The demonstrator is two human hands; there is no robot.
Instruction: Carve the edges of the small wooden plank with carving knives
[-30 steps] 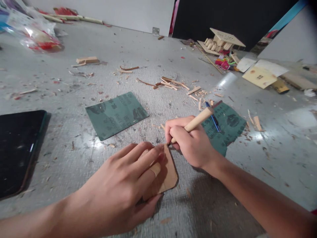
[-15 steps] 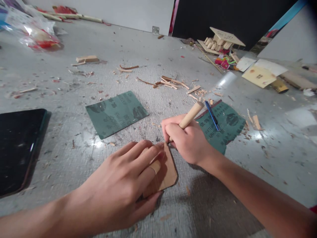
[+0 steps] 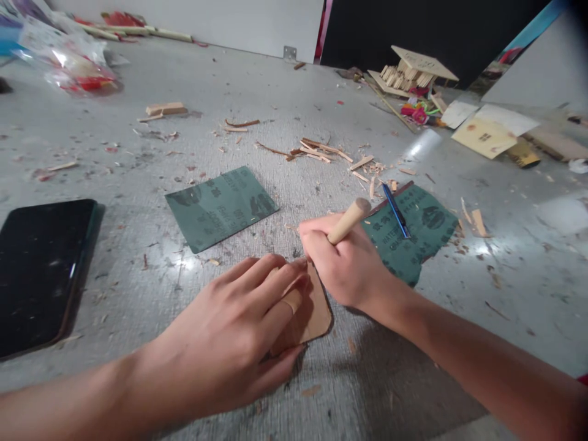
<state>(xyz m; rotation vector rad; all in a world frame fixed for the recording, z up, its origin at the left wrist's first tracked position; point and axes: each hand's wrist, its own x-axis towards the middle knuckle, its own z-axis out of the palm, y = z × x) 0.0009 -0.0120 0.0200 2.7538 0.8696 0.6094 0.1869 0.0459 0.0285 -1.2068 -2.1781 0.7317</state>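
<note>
A flat brown wooden piece (image 3: pixel 316 312) with rounded corners lies on the grey table under my left hand (image 3: pixel 248 318). The fingers of that hand are bent over the piece and press on it, with something pale and curved showing between them. My right hand (image 3: pixel 344 263) is wrapped round a tool with a round wooden handle (image 3: pixel 350 220), at the piece's far edge. The tool's tip is hidden by the fingers. Just beyond my right hand lies a torn green sandpaper sheet (image 3: pixel 425 226) with a blue pen (image 3: pixel 395 210) on it.
Another green sandpaper sheet (image 3: pixel 223 208) lies ahead of my left hand. A black phone or tablet (image 3: pixel 41 269) is at the left. Wood shavings (image 3: pixel 321 150), a small wooden model (image 3: pixel 408 73) and a plastic bag (image 3: pixel 68 61) are farther back.
The tool handle has tilted more toward me and sits slightly lower and to the left. Both hands keep their hold, and the whole view has shifted a little.
</note>
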